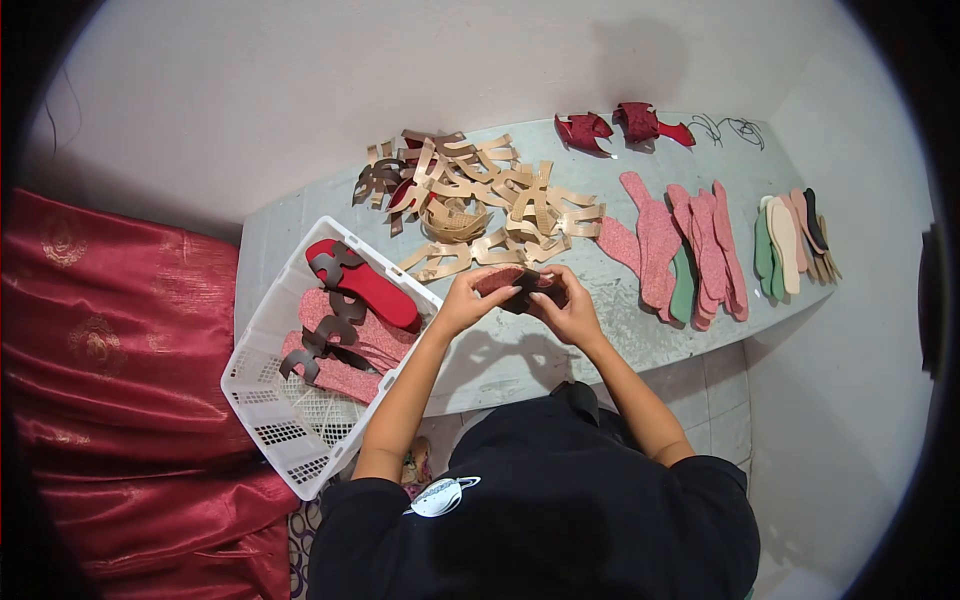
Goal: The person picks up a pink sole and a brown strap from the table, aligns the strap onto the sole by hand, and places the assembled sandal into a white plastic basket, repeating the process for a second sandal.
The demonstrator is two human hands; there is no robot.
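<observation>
Above the front edge of the table, both hands hold a sandal piece (518,290), a pinkish sole with a dark brown strap. My left hand (470,302) grips its pink end, fingers wrapped round it. At the strap side, my right hand (570,308) is closed on the dark part, thumb against it. Close by my left forearm stands a white plastic basket (262,395). It contains a red sandal (375,290) and pink soles (345,378) with dark brown straps (320,340). Beyond my hands lies a heap of tan and gold straps (455,190).
Pink glitter soles (655,250) lie on the grey table (610,345), with green and beige soles (780,245) farther right. Red sandal pieces (635,122) and thin black wire (735,130) sit at the back. Red cloth (130,400) hangs at left.
</observation>
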